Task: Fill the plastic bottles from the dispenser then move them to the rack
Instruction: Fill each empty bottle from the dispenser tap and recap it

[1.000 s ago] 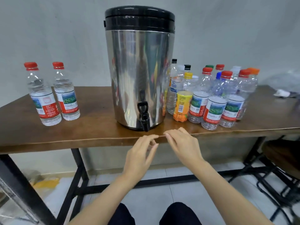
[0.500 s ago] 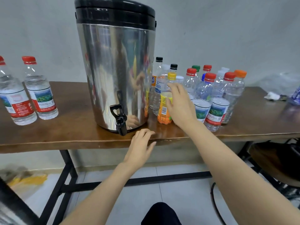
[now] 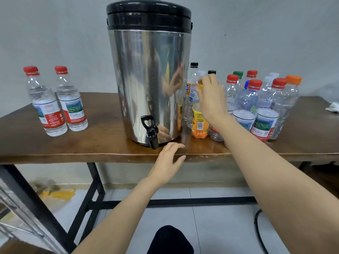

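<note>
A steel dispenser (image 3: 148, 79) with a black lid and black tap (image 3: 151, 132) stands on the brown table (image 3: 91, 143). To its right are several clear bottles (image 3: 264, 110) with coloured caps. At the front of that group is an orange-labelled bottle (image 3: 199, 125) with a yellow cap. My right hand (image 3: 212, 99) grips that bottle around its neck. My left hand (image 3: 167, 162) rests on the table's front edge below the tap, fingers relaxed. Two water-filled red-capped bottles (image 3: 47, 110) stand at the left.
A crumpled white thing (image 3: 333, 107) lies at the table's far right. The black metal table frame (image 3: 91, 189) runs beneath. On the floor are a yellow object (image 3: 56, 193) to the left and a black cable (image 3: 256, 226) to the right.
My right hand left the table edge, reached up to the bottle group and closed on the orange-labelled bottle's neck. My left hand stayed at the table edge.
</note>
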A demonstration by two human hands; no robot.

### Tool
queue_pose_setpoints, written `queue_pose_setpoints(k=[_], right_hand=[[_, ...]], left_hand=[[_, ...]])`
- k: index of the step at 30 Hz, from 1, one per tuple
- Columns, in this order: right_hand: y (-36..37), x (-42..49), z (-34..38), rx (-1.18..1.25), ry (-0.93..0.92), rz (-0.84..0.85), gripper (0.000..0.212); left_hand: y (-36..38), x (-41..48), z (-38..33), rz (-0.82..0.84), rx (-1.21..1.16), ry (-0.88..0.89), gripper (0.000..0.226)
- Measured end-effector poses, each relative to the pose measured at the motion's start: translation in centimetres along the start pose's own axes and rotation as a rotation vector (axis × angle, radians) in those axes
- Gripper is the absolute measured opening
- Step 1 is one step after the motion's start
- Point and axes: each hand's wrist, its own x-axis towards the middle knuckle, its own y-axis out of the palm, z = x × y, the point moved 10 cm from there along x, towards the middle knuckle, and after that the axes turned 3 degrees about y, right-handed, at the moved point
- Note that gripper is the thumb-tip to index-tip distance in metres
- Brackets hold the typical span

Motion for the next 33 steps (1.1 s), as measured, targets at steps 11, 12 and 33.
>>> queue_pose_setpoints(k=[11,12,33], right_hand=[[-8.3,-6.9,4.7,0.431,-0.061,-0.147,0.032],[-8.7,-7.7,5.1,0.440,-0.067,-0.146,0.030],[1.0,-13.8,6.9,0.174,-0.042,0.667,0.037]], left_hand=[[-3.4,-2.2,-4.0,-0.161,-0.298,-0.080,0.077],[-3.3,-2.4,-4.4,-0.168,-0.346,-0.090,0.085],[-5.0,-8.8,0.2,-0.247,-0.336,-0.212,0.075]])
